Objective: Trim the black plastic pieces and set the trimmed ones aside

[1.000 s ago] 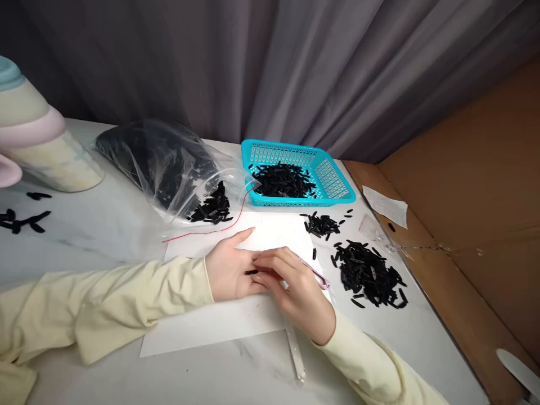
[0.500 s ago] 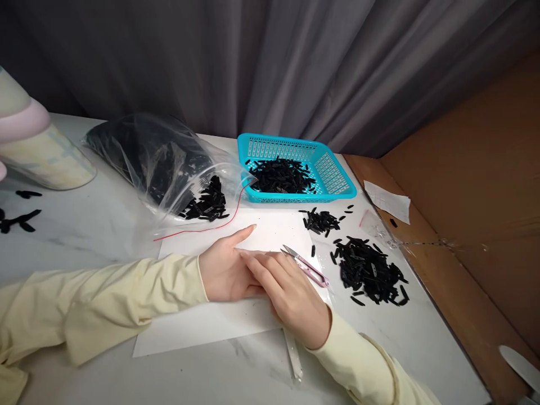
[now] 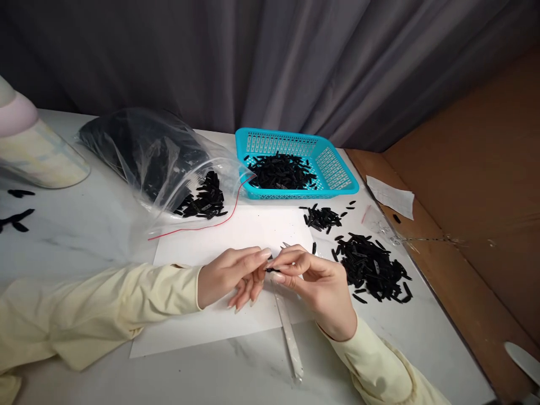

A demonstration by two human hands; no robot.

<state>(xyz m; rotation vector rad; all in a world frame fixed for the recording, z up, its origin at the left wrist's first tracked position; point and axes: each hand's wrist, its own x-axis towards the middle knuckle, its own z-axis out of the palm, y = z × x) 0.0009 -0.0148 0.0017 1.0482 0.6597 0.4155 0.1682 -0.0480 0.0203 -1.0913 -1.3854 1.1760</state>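
A small flat black plastic strip (image 3: 272,270) sits between the fingertips of both hands, raised just above the white sheet of paper (image 3: 219,247) in the middle of the marble-patterned white table (image 3: 84,236). The right hand (image 3: 314,281) pinches the strip's right end between thumb and forefinger, its other fingers curled loosely beneath. The left hand (image 3: 232,273) meets it from the other side, thumb and forefinger closed toward the strip's left end, the remaining fingers hanging half open with their tips pointing down at the paper. Whether the left fingers actually grip the strip cannot be told.

Below the hands a narrow translucent clear strip (image 3: 288,329) lies across the paper's lower edge. To the right is a loose heap of black plastic strips (image 3: 373,270), with a smaller cluster of black strips (image 3: 323,216) behind it. Further back stand a turquoise plastic basket (image 3: 333,171) holding more strips and a clear plastic bag with a red seal line (image 3: 169,163), also partly filled with them.
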